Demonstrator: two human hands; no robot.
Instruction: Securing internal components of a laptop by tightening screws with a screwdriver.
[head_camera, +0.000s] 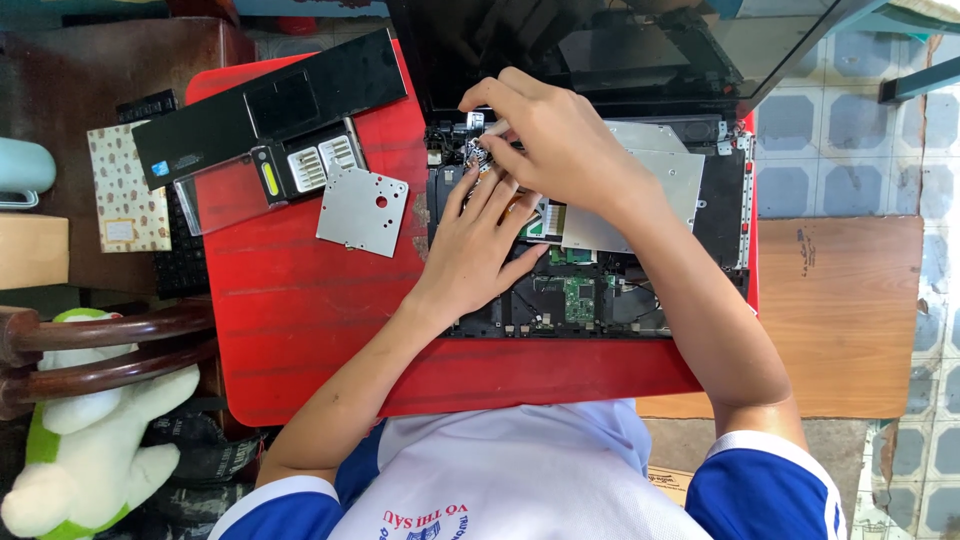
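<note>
1. This looks like a home used as a small repair corner: a red desk (300, 310) in the middle of the frame carries an opened laptop (590, 240) with its boards bare.
2. Removed parts lie at upper left: a black cover panel (270, 110) and a metal plate (362, 210).
3. A plush toy (80, 450) and wooden chair (100, 350) sit lower left; tiled floor (840, 130) shows at right.

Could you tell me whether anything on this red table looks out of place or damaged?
The laptop lies opened up, its circuit boards bare. Its black palm-rest cover and a metal plate lie loose to the left, both askew.
</note>
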